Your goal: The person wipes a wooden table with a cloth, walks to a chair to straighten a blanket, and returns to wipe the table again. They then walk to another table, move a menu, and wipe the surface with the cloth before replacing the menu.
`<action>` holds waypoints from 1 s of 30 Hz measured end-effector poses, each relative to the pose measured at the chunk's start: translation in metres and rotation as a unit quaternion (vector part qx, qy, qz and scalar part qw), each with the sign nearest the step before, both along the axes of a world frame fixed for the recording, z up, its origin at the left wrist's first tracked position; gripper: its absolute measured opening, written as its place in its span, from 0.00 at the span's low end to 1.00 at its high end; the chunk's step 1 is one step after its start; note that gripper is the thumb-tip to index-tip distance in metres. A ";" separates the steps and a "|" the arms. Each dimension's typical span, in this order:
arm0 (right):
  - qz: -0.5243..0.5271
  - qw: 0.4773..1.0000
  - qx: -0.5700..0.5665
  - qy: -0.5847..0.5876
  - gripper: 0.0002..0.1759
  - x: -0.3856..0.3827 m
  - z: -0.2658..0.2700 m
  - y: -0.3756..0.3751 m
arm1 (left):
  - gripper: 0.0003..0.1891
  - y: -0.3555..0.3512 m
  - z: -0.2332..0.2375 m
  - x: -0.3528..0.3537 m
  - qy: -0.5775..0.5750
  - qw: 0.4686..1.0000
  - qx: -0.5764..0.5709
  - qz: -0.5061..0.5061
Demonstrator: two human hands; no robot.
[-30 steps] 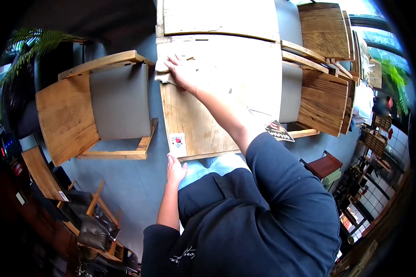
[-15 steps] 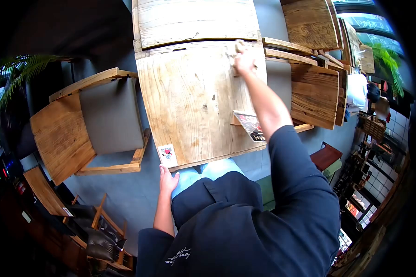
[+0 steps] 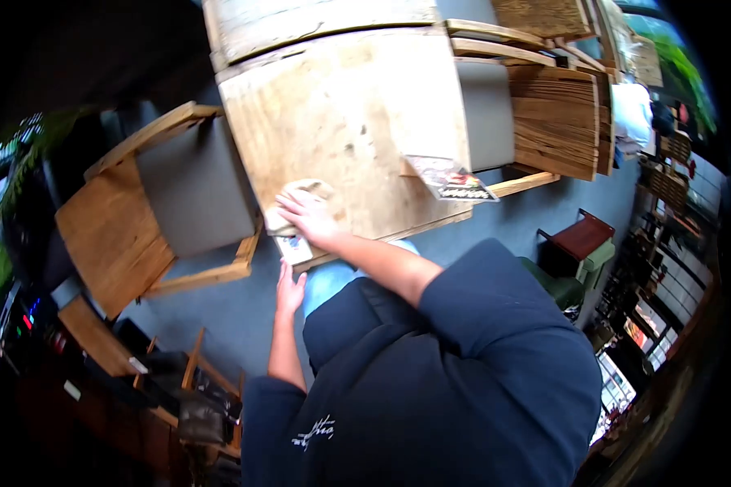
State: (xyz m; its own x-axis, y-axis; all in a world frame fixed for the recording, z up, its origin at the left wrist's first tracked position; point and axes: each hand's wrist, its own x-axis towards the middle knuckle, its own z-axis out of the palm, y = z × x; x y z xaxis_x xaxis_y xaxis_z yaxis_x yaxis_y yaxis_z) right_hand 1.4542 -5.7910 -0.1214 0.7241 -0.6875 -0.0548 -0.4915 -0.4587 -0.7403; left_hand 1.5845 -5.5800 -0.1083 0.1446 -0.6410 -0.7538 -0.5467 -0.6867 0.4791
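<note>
My right hand [image 3: 307, 217] presses a pale cloth [image 3: 321, 189] onto the wooden table [image 3: 300, 122], close to its near left corner. The fingers lie over the cloth and hide part of it. Just below that hand, a white printed card [image 3: 295, 250] lies at the corner, partly covered by the cloth and hand. My left hand [image 3: 289, 290] hangs beside the corner below the card, thumb apart from the fingers, holding nothing. A dark printed menu sign [image 3: 451, 178] stands tilted near the right edge of the table.
A grey-cushioned wooden chair [image 3: 191, 187] stands left of the table, and another chair [image 3: 552, 118] stands to the right. A second wooden table [image 3: 317, 20] adjoins the far edge. A person in white [image 3: 632, 112] is in the background at right.
My right hand has swept from the far right of the table to the near left corner with the cloth. My left hand stays near the corner. The view has shifted slightly.
</note>
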 end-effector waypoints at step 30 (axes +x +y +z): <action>0.123 0.983 -0.130 0.038 0.19 -0.167 -0.017 0.111 | 0.51 0.030 -0.029 -0.023 0.057 0.980 0.071 0.179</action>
State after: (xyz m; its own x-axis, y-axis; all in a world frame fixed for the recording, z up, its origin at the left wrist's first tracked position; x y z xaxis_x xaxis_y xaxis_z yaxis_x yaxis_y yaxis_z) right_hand 1.2868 -5.6801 -0.1381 0.8711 -0.4894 0.0395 -0.3909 -0.7400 -0.5474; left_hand 1.5610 -5.5496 -0.1370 0.2509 -0.4526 -0.8557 -0.2076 -0.8885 0.4091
